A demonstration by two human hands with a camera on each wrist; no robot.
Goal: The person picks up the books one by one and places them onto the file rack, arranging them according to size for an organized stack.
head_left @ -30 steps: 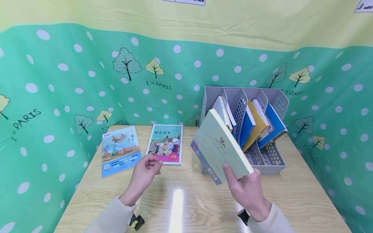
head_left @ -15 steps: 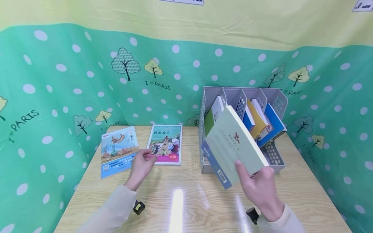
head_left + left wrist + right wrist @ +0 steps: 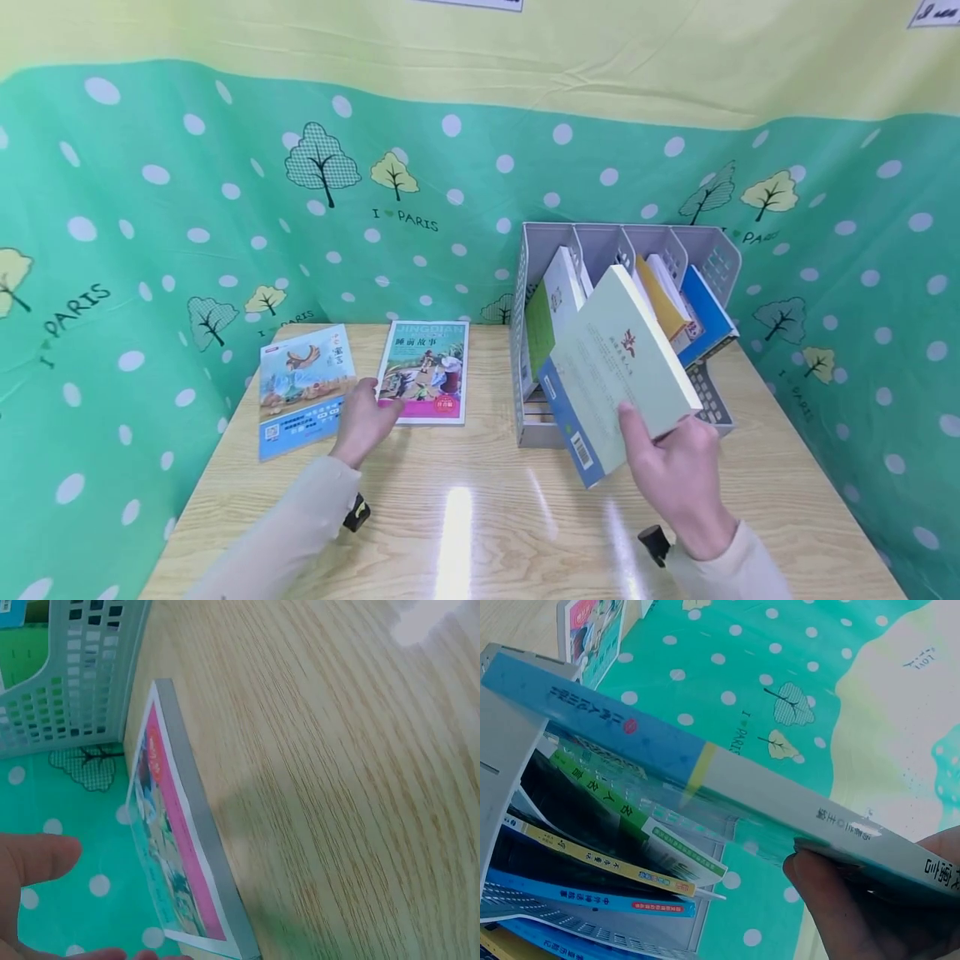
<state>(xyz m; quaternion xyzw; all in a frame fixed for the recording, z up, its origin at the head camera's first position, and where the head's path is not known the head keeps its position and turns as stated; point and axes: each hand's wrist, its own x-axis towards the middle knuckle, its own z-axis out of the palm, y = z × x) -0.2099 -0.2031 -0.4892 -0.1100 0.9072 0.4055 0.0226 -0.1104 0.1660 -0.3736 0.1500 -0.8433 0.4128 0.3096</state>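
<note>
My right hand (image 3: 678, 475) grips a pale book (image 3: 618, 358) with a blue band and a barcode by its lower right corner, thumb on the cover. The book is tilted in front of the grey file rack (image 3: 536, 435), overlapping its middle compartments. Its blue and white spine (image 3: 757, 799) shows in the right wrist view, above the books in the rack. My left hand (image 3: 366, 421) is over the table by the lower left corner of a storybook (image 3: 427, 358) with a pink band. In the left wrist view its thumb (image 3: 49, 857) is apart from the fingers, nothing between them.
A blue picture-covered book (image 3: 303, 383) lies at the left of the wooden table (image 3: 495, 517). In the rack, a green and white book (image 3: 551, 308) leans in the left compartment; a yellow book (image 3: 660, 304) and a blue book (image 3: 705, 321) lean further right. A polka-dot curtain (image 3: 420, 275) hangs behind.
My right hand has moved the pale book to the right across the rack front, uncovering the green and white book. My left hand has shifted slightly left and its fingers have loosened.
</note>
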